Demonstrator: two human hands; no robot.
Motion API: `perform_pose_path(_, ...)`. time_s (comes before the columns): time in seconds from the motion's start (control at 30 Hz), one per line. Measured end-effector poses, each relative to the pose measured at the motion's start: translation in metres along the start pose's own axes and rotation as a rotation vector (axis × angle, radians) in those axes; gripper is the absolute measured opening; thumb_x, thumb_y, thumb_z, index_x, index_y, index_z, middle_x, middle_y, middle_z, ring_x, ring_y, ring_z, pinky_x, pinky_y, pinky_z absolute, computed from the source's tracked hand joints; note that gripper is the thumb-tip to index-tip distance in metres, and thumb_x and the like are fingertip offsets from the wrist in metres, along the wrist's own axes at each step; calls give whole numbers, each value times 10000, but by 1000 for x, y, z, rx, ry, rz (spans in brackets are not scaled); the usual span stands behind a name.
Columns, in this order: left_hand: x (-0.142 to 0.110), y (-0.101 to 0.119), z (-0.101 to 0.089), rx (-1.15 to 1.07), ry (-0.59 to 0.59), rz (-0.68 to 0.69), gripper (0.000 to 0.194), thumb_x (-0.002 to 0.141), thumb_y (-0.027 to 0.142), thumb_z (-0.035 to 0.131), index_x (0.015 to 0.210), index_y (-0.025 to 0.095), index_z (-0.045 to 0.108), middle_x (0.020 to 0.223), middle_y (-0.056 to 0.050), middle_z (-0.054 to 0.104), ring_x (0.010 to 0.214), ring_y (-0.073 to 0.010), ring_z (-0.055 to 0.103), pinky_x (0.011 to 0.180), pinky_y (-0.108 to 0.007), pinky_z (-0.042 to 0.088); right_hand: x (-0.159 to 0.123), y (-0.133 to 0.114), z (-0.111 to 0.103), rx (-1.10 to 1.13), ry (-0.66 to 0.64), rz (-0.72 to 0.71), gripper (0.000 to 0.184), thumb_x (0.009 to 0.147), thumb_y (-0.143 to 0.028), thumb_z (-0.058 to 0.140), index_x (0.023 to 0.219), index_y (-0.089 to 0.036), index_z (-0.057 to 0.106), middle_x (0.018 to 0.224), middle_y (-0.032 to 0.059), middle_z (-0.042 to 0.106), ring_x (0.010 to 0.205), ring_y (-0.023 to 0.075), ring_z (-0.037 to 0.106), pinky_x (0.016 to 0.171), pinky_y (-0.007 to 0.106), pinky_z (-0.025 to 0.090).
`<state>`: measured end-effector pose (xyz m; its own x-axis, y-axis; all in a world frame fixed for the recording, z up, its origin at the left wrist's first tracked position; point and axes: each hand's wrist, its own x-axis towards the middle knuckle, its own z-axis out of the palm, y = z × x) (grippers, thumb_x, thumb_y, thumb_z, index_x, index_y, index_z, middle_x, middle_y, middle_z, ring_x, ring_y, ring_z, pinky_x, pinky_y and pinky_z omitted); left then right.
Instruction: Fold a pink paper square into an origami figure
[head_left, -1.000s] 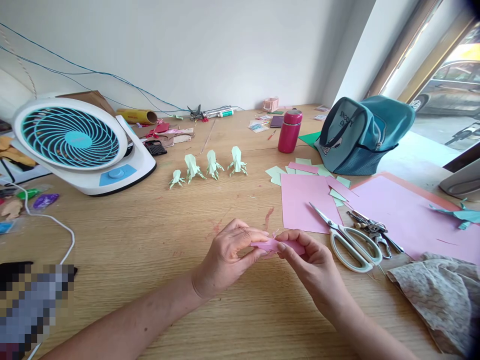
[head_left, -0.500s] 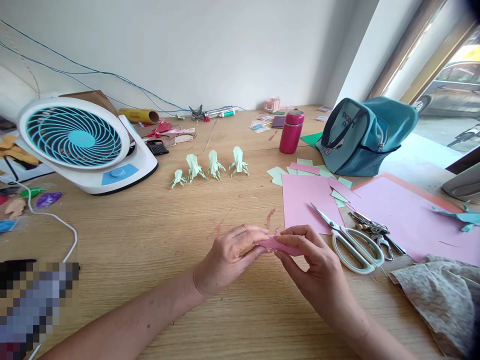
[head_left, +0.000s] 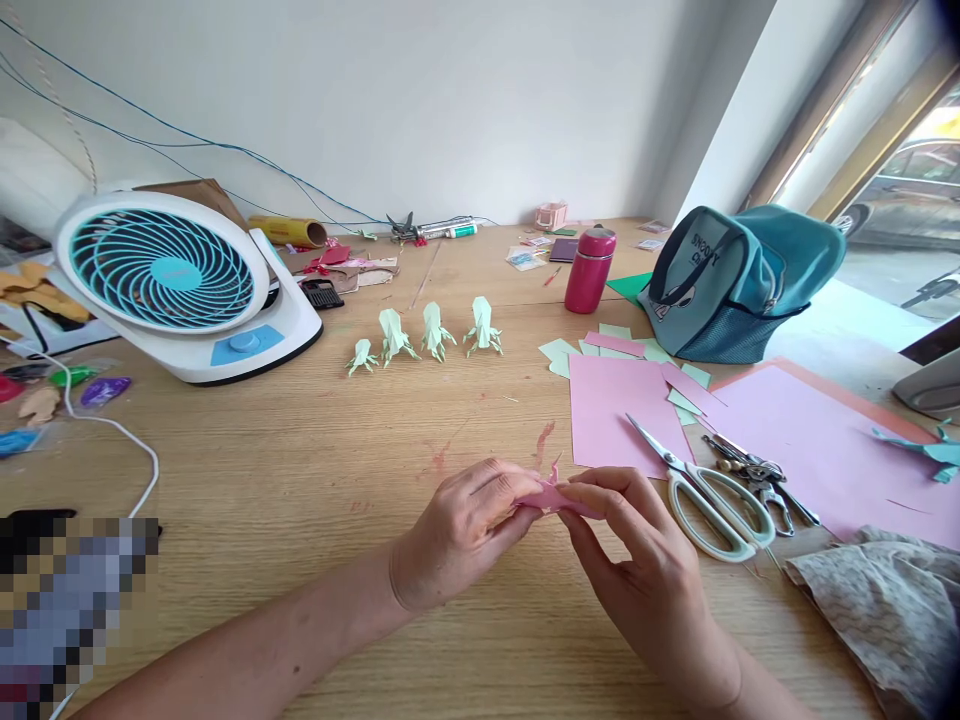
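A small folded piece of pink paper (head_left: 551, 497) is pinched between both hands above the table, with a thin curled strip rising from its top. My left hand (head_left: 472, 520) closes on its left end, thumb below and fingers above. Its right end sits between the thumb and fingers of my right hand (head_left: 637, 540). Fingers cover much of the paper, so its full shape is hidden. Beyond the hands stand several pale green folded-paper figures (head_left: 435, 332) with thin legs. Right of my right hand lie white-handled scissors (head_left: 720, 510), blades resting on a pink sheet (head_left: 619, 400).
Keys (head_left: 757, 475) lie beside the scissors, near a larger pink sheet (head_left: 810, 430) and a grey cloth (head_left: 885, 600). A blue-green bag (head_left: 742, 285) and a magenta bottle (head_left: 590, 270) stand at the back right. On the left is a white fan (head_left: 277, 350) with a cable.
The view has shifted slightly. Both hands still hold the folded pink paper, and its curled strip now stands up more visibly between the fingers.
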<state>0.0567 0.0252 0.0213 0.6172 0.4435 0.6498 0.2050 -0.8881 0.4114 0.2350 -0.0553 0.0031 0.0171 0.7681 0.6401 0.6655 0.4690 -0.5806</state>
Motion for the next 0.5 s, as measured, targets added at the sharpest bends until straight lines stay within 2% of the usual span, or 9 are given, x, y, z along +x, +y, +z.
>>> perform_pose_path(0.23, -2, 0, 0, 1, 6, 17, 175, 932, 91, 616, 1075, 185, 650, 997, -57, 743, 952, -153, 709, 876, -255, 593, -4, -2, -2, -37, -1, -74, 446, 915, -2, 547, 1263, -276, 602, 1071, 87, 633, 941, 204, 671, 782, 328, 586)
perform_pose_path(0.4, -4, -3, 0, 4, 17, 57, 227, 922, 77, 624, 1127, 174, 634, 1046, -72, 738, 990, -152, 709, 913, -255, 592, 1, -3, -1, -5, 39, -14, 367, 907, -23, 592, 1183, -263, 624, 996, 61, 644, 888, 190, 651, 743, 322, 568)
perform_pose_path(0.5, -4, -5, 0, -2, 0, 86, 220, 938, 93, 606, 1133, 192, 632, 1072, -68, 731, 1005, -148, 711, 921, -256, 596, 1, -2, 1, 77, 16, 57, 308, 916, -52, 600, 1130, -270, 640, 972, 51, 644, 895, 188, 645, 745, 322, 559)
